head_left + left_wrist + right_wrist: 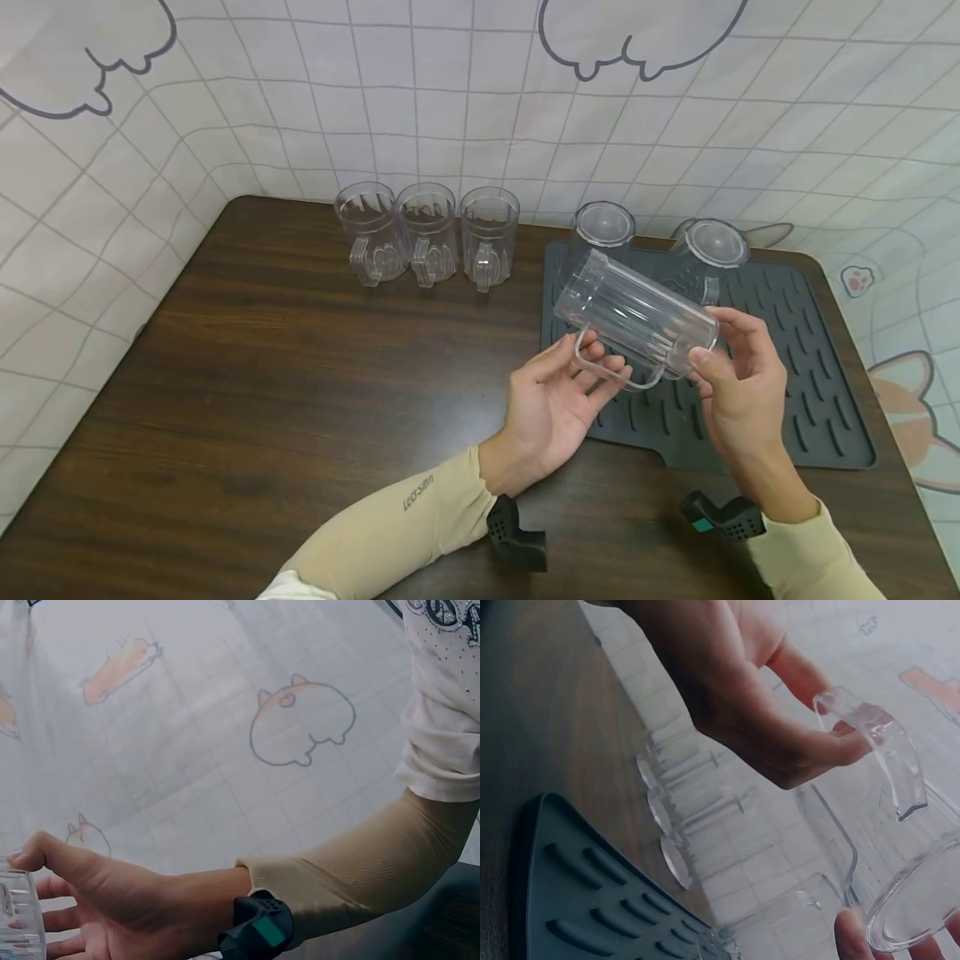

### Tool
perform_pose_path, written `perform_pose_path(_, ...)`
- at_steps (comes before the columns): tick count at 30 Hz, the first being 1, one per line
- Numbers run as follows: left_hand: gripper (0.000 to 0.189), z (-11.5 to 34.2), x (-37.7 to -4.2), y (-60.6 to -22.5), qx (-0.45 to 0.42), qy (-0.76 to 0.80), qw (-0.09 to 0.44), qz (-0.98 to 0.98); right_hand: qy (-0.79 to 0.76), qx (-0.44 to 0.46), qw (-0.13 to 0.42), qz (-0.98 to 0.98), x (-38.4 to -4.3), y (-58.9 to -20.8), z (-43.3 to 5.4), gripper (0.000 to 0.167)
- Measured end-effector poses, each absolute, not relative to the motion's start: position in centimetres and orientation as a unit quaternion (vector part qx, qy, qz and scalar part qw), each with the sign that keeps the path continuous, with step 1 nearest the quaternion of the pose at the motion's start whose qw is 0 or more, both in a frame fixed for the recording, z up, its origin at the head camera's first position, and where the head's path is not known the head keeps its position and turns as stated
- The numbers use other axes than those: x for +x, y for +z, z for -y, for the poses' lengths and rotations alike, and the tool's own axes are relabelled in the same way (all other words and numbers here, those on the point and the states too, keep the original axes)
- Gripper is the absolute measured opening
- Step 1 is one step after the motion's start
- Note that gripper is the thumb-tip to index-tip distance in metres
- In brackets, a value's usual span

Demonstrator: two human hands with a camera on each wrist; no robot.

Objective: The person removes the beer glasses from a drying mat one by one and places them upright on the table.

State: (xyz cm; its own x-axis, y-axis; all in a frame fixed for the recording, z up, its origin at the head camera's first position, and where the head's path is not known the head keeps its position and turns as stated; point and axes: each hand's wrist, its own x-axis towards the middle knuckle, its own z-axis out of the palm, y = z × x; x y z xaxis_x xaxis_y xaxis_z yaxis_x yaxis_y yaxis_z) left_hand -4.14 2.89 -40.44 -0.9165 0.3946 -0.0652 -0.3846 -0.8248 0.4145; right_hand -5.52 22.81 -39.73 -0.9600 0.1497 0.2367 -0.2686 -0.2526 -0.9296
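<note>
A clear plastic mug (641, 312) is held tilted above the grey mat, its base toward the right and its handle (619, 380) facing me. My right hand (738, 396) grips the base end between thumb and fingers. At the handle, my left hand (553, 406) pinches with its thumb and fingers, palm turned up. The right wrist view shows the mug's round base (919, 900) close by and the left hand (742, 697) on the handle. Only part of the mug (21, 919) enters the left wrist view, beside the left fingers.
Two clear mugs, one (603, 227) left of the other (716, 243), stand upside down on the ridged drying mat (813, 375). Three upright mugs (489, 237) line the back edge of the brown wooden table (300, 400), handles forward. A patterned cloth wall (435, 100) rises behind.
</note>
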Motion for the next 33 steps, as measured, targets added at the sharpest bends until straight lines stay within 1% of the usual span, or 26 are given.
perform_pose_path(5,0.026,-2.9,-3.9,-40.1,0.022,0.954,0.207,-0.215,0.794,0.056,0.132,0.591,-5.4,-39.8,-22.9,0.044)
perform_pose_path(12,0.023,-2.8,-3.6,-39.9,0.055,0.954,0.196,-0.221,0.793,0.061,0.123,0.594,-5.3,-39.9,-22.9,0.043)
perform_pose_path(19,0.028,-2.5,-3.7,-39.7,0.075,0.952,0.186,-0.232,0.773,0.103,0.096,0.618,-5.5,-40.4,-23.4,0.042)
perform_pose_path(26,0.012,-2.2,-3.8,-40.0,0.119,0.943,0.190,-0.244,0.754,0.126,0.087,0.639,-5.5,-40.7,-23.8,0.039)
perform_pose_path(33,0.011,-1.9,-3.9,-40.1,0.145,0.934,0.187,-0.269,0.740,0.111,0.089,0.657,-5.0,-40.4,-24.4,0.039)
